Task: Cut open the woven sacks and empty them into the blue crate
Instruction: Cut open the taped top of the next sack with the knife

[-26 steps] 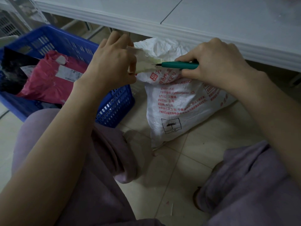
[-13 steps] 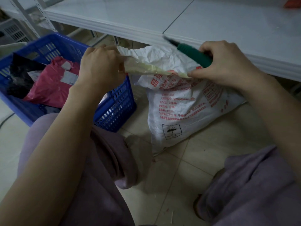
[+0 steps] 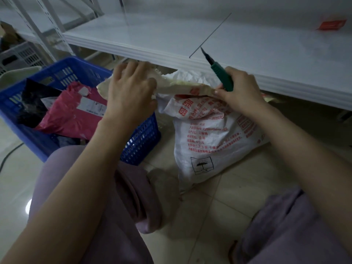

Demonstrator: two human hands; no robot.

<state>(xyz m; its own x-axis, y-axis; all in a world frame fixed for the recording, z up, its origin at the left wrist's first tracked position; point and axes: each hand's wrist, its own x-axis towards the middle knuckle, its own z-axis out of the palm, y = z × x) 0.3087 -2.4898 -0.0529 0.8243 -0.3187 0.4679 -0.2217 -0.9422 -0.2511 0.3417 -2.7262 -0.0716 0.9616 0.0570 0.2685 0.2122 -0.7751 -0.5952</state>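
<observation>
A white woven sack (image 3: 213, 141) with red print stands on the floor under the shelf edge. Its taped top flap (image 3: 182, 87) is stretched between my hands. My left hand (image 3: 131, 90) grips the flap's left end, just above the blue crate's near corner. My right hand (image 3: 240, 90) pinches the flap's right end and also holds a green-handled knife (image 3: 221, 75), blade pointing up and away toward the shelf. The blue crate (image 3: 141, 138) sits to the left, holding a pink parcel (image 3: 76, 111) and a black bag (image 3: 34, 105).
A low white shelf (image 3: 238, 52) overhangs the sack, with an orange label (image 3: 332, 24) at its far right. A grey crate (image 3: 21, 56) stands at far left behind shelf posts. My knees in mauve trousers flank the tiled floor (image 3: 228, 197).
The knife left the flap and swung upward to point at the shelf. Both hands spread apart, pulling the taped flap wider, and my left hand shifted toward the crate.
</observation>
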